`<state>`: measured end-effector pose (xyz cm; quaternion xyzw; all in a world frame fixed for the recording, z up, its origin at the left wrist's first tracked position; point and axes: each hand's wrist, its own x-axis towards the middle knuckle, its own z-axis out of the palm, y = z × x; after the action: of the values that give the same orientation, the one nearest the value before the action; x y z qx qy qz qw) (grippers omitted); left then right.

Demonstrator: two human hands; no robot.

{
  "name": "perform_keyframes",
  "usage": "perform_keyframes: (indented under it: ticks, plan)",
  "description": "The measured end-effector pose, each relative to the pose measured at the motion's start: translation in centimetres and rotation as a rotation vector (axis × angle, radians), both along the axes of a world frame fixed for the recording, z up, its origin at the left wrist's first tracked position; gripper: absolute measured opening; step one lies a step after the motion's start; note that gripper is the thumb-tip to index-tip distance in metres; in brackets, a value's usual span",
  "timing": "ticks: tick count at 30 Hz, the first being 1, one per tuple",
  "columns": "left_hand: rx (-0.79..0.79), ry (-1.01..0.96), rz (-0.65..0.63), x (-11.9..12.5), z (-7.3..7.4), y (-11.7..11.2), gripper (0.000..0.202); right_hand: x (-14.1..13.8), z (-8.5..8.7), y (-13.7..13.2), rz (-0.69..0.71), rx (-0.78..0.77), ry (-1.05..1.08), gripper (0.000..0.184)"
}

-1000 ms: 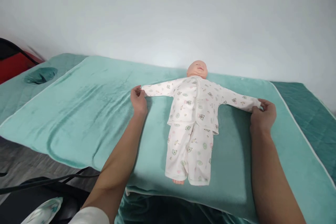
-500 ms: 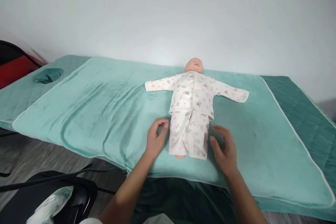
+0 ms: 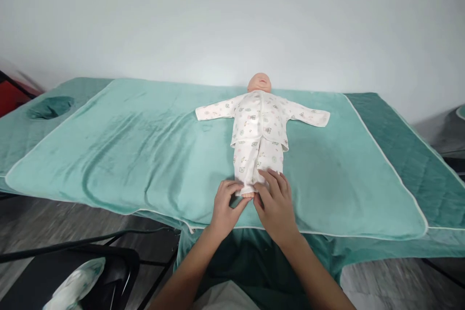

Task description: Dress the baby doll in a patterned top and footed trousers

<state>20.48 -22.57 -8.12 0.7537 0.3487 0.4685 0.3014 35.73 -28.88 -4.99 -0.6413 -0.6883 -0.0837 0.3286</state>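
Note:
A baby doll [image 3: 259, 82] lies on its back, arms spread, in a white printed long-sleeved top [image 3: 256, 116] and matching trousers [image 3: 247, 162]. At the hem of the trouser leg on the left, my left hand [image 3: 225, 206] pinches the cloth from the outer side. My right hand [image 3: 275, 203] grips the same hem from the inner side, its fingers curled over the cloth. Between the two hands the toes of one foot [image 3: 248, 194] show below the hem. The lower end of the other leg is hidden behind my right hand.
A light green blanket [image 3: 119, 155] with creases on its left covers the padded table [image 3: 399, 155]. The table has a round hole [image 3: 51, 106] at its left end. A white wall [image 3: 232, 24] stands behind. At lower left, a crumpled white item [image 3: 76, 286] rests on a black chair [image 3: 119, 271].
Both hands, earlier apart on either side of the doll's legs, have come together at one trouser hem and taken hold of it. The view has shifted slightly.

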Motion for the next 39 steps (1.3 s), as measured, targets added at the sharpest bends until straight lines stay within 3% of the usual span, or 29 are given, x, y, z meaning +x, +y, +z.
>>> perform_keyframes:
  ticks: [8, 12, 16, 22, 25, 29, 31, 34, 39]
  plan:
    - [0.029, -0.047, -0.033, -0.7, -0.1, -0.2, 0.016, -0.1, 1.4, -1.5, 0.057, 0.069, 0.09, 0.027]
    - [-0.011, -0.056, -0.051, -1.0, -0.5, -0.2, 0.011, 0.2, 0.4, -2.4, 0.083, 0.031, 0.073, 0.029]
    - [-0.032, -0.055, -0.039, -1.2, -0.8, -0.2, 0.014, 0.9, -0.6, -3.0, 0.08, 0.011, 0.106, 0.046]
    - [0.068, 0.04, 0.005, -3.2, -1.1, -0.8, 0.02, 1.6, -0.8, -3.5, 0.072, 0.036, 0.13, 0.049]
    - [0.129, 0.087, 0.119, -6.4, -2.3, -1.2, 0.017, 2.0, -0.6, -3.7, 0.107, 0.048, 0.147, 0.045]
    - [0.134, 0.195, 0.494, -12.6, -5.2, -1.4, 0.005, 3.6, -0.4, -4.2, 0.154, 0.082, 0.196, 0.035]
    - [0.1, 0.244, 0.706, -16.0, -6.6, -1.4, 0.011, 5.1, -0.3, -3.9, 0.127, 0.096, 0.216, 0.027]
    - [-0.051, 0.39, 0.944, -21.0, -8.2, -1.5, 0.029, 8.0, -0.3, -2.5, -0.048, 0.063, 0.243, 0.016]
    - [-0.419, 0.894, 1.212, -29.5, -8.5, -3.4, 0.046, 11.5, -0.4, -0.4, -0.367, -0.177, 0.512, 0.037]
